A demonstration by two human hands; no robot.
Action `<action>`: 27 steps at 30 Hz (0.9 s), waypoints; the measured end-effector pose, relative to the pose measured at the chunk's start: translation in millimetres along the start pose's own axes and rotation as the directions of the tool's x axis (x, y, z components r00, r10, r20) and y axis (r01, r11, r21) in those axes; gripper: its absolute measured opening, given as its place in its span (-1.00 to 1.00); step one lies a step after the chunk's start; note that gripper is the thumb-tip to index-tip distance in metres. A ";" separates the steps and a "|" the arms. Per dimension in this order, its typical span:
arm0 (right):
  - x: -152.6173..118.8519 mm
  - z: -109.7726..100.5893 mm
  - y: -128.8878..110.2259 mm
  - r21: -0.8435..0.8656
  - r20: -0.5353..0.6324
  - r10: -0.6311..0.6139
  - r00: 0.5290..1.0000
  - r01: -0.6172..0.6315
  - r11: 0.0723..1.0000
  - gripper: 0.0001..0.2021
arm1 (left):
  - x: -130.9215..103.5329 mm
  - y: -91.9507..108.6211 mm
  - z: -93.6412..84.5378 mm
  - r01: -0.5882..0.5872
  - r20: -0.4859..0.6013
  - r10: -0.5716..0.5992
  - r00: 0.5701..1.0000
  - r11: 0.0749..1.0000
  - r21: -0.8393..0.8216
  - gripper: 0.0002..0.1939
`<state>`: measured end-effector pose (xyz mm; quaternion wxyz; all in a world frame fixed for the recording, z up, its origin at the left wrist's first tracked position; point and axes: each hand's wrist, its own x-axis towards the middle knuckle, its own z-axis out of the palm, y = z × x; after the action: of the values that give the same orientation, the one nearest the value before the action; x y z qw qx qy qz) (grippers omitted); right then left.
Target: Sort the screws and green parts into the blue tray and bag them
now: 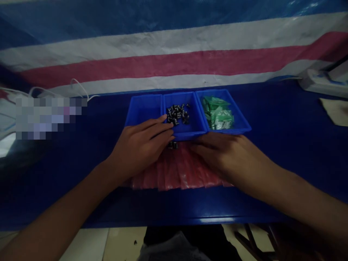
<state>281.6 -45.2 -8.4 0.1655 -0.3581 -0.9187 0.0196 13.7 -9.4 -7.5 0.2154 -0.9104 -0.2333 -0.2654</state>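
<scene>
My left hand reaches across the front of the blue trays, its fingers stretched out and slightly apart, the thumb hidden. Its fingertips are at the near left edge of the middle blue tray, which holds a heap of small black screws. A few more black screws show just below these fingertips, in front of the tray. My right hand is bent low over a row of overlapping red plastic bags. Its fingers point left, blurred and partly hidden, so any hold on a bag is unclear.
The left blue tray is partly covered by my hand. Green plastic bags fill much of the right blue tray. White cables lie at the left; a white device stands far right, behind a pale cloth-like piece.
</scene>
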 end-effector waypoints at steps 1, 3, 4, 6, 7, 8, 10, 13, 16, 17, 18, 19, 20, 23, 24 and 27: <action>-0.1 4.3 -1.0 -0.041 0.031 -0.025 0.999 0.027 0.999 -0.74 | 0.0 0.1 0.0 -0.007 -0.007 0.007 1.000 1.000 0.001 -0.90; -0.2 10.5 -2.5 -0.015 -0.003 -0.050 0.999 0.049 0.999 -0.71 | 0.2 0.0 0.0 -0.017 -0.011 0.017 1.000 1.000 -0.001 -0.92; -0.1 11.9 -2.9 0.057 -0.047 -0.036 0.998 0.039 0.998 -0.70 | 0.3 -0.2 0.0 -0.016 -0.010 0.016 1.000 1.000 -0.003 -0.92; 0.2 10.9 -3.6 0.211 -0.121 -0.004 0.993 0.029 0.977 -0.70 | 0.8 -0.6 0.2 -0.014 -0.005 0.014 1.000 1.000 -0.005 -0.93; 0.7 8.9 -4.2 0.272 -0.150 0.005 0.989 0.036 0.962 -0.72 | 1.1 -0.8 0.3 -0.019 -0.006 0.019 1.000 1.000 -0.003 -0.93; 1.4 6.0 -5.1 0.333 -0.169 0.015 0.985 0.042 0.942 -0.76 | 1.4 -0.9 0.4 -0.025 -0.005 0.025 1.000 1.000 0.001 -0.93; 3.3 -0.6 -7.7 0.491 -0.171 0.057 0.984 0.035 0.870 -0.82 | 1.7 -0.9 0.3 -0.028 -0.005 0.028 1.000 1.000 0.005 -0.92; 6.5 -8.0 -10.9 0.751 -0.038 0.175 0.984 -0.088 0.655 -0.91 | 1.4 -0.6 0.1 0.006 0.015 -0.006 1.000 1.000 -0.011 -0.91; 9.1 -9.3 -10.7 0.884 0.166 0.262 0.951 -0.261 0.388 -0.82 | 0.7 -0.3 -0.1 0.001 0.009 -0.001 1.000 1.000 0.003 -0.90; 9.8 -9.0 -10.5 0.908 0.193 0.298 0.935 -0.285 0.305 -0.82 | 0.4 -0.4 -0.1 -0.008 0.003 0.008 1.000 1.000 0.015 -0.90; 10.4 -8.8 -10.6 0.931 0.189 0.349 0.918 -0.281 0.232 -0.84 | 0.1 -0.4 -0.1 -0.012 0.003 0.012 1.000 1.000 0.025 -0.89; 10.7 -8.6 -11.1 0.952 0.157 0.418 0.895 -0.250 0.177 -0.87 | -0.3 -0.5 0.0 -0.011 0.010 0.011 1.000 0.999 0.032 -0.87; 10.7 -8.6 -12.2 0.967 0.101 0.492 0.865 -0.201 0.154 -0.86 | -0.7 -0.6 0.1 -0.005 0.017 0.004 1.000 0.999 0.036 -0.85; 8.5 -7.8 -17.2 0.921 -0.181 0.609 0.772 -0.084 0.381 -0.74 | -1.9 -0.7 0.4 0.016 0.041 -0.017 0.999 1.000 0.027 -0.81; 7.3 -6.4 -18.5 0.833 -0.287 0.549 0.785 -0.079 0.548 -0.74 | -2.3 -0.6 0.5 0.021 0.040 -0.021 0.999 1.000 0.020 -0.81; 4.9 2.8 -19.0 0.366 -0.369 0.117 0.922 0.029 0.930 -0.71 | -2.8 0.2 0.6 0.022 0.031 -0.022 0.999 1.000 0.001 -0.81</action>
<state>265.0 -55.9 -6.7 0.4056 -0.3388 -0.8400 0.1228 12.0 -10.1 -9.6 0.2093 -0.9117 -0.2468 -0.2533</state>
